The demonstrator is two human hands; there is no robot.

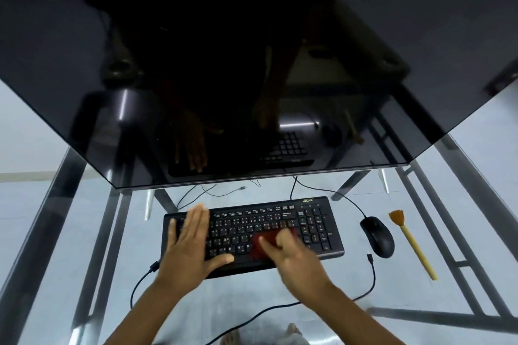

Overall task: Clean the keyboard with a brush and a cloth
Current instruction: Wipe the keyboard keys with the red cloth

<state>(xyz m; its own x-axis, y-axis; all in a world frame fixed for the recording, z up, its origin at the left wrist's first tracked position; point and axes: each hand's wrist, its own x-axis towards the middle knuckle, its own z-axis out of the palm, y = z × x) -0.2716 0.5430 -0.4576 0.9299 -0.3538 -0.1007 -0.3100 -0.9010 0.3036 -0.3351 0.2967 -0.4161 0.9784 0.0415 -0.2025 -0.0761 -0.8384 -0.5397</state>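
A black keyboard (pixel 314 221) lies on a glass desk in front of a dark monitor. My left hand (pixel 193 244) rests flat on the keyboard's left half, fingers straight. Over the middle keys, my right hand (pixel 291 255) presses a dark red cloth (pixel 259 244) onto them; the hand is blurred, with the fingers bent over the cloth. A brush (pixel 412 244) with a pale wooden handle and orange bristles lies on the glass to the right of the mouse, apart from both hands.
A black mouse (pixel 378 237) sits between the keyboard and the brush, its cable running behind the keyboard. A large dark monitor (pixel 252 64) overhangs the back of the desk. Loose black cables (pixel 372 277) curl on the glass near the front edge.
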